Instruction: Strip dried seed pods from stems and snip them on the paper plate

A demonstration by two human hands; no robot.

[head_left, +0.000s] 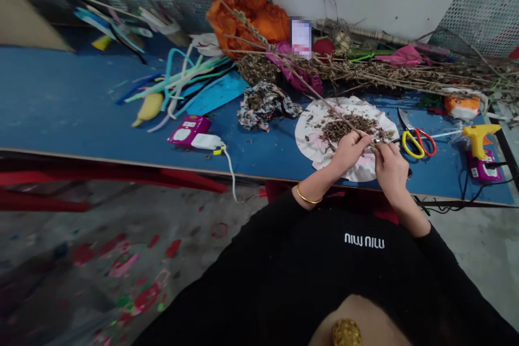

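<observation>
My left hand (349,151) is closed in a pinch on the lower end of a long thin dried stem (284,59) that slants up and left across the table. My right hand (390,168) is closed too, its fingertips meeting the left hand's at the stem's end, just over a white paper sheet (312,140). A heap of dried brown bits (344,127) lies on that sheet. A gold bangle sits on my left wrist.
Yellow-and-red scissors (417,141) and a yellow glue gun (478,138) lie right of the sheet on the blue table (60,102). A bundle of dried branches (405,73), orange fabric (243,11), a patterned cloth (263,102), foam strips (182,78) and a pink-white device (192,132) lie about.
</observation>
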